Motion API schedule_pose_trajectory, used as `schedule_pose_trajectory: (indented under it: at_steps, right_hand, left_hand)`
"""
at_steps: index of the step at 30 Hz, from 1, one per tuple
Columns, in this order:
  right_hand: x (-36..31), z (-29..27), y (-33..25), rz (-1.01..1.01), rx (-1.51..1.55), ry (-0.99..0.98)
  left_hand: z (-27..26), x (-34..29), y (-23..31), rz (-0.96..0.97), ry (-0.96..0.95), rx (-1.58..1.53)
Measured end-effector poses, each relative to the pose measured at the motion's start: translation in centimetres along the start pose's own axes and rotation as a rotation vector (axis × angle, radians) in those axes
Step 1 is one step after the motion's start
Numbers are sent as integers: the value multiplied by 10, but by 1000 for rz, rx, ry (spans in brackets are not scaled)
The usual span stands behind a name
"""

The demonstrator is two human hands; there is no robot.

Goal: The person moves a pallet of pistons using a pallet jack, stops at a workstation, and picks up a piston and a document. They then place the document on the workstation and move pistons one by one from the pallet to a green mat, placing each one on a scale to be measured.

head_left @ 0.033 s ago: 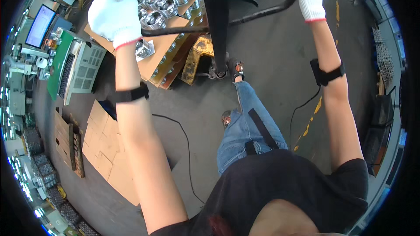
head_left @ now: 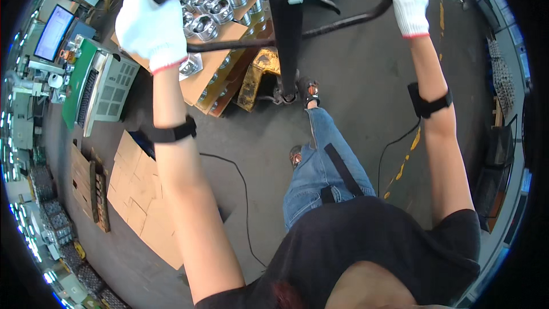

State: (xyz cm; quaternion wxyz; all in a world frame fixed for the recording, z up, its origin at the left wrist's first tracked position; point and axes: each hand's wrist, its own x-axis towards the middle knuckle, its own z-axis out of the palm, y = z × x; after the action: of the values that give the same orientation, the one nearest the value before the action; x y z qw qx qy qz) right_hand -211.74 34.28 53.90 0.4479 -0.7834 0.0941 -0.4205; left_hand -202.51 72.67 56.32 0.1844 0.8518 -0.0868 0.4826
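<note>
My left hand (head_left: 151, 26), in a white knit glove with a red cuff edge, is closed around one side of a black pallet jack handle (head_left: 349, 21). On the other side, my right hand (head_left: 409, 6), gloved alike, grips the handle too; its fingertips are partly hidden at the upper edge. The handle's dark shaft (head_left: 287, 40) runs down between my hands to the worn yellow pallet jack base (head_left: 249, 88). Beyond my left hand, shiny metal pistons (head_left: 220, 10) stand in rows on stacked cardboard layers (head_left: 197, 88), several levels high.
To the left are a green-topped cabinet (head_left: 111, 94) with a keyboard and a lit monitor (head_left: 54, 33). Flattened cardboard (head_left: 134, 200) and a wooden pallet (head_left: 91, 189) lie on the floor. A yellow line (head_left: 409, 157) runs along the right. Black cables hang near both arms.
The handle has tipped slightly down toward me, both hands moving with it. The pistons and pallet jack base look unmoved.
</note>
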Motion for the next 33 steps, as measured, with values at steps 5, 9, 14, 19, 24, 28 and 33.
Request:
schedule_pose_trajectory:
  at_steps: [5,9,14,19,24,28,33]
  right_hand:
    - [-63,-52,-32,95,331,-20]
    - [-96,-108,-41,17,155,-222]
    - [-104,-106,-31,-26,90,-148]
    - [-69,-140,65,139,127,-14]
    - [9,-84,119,195,100,-26]
    - [38,-3,99,55,170,-68]
    - [43,12,81,129,238,-185]
  left_hand:
    - [-73,-40,11,105,90,-178]
    - [-110,-79,36,149,94,-231]
    - [-79,-91,38,165,107,-297]
    - [3,-91,82,21,-110,-333]
    - [82,-63,83,35,-150,-285]
    - [83,-38,45,67,-125,-138]
    - [56,-21,34,122,66,-168]
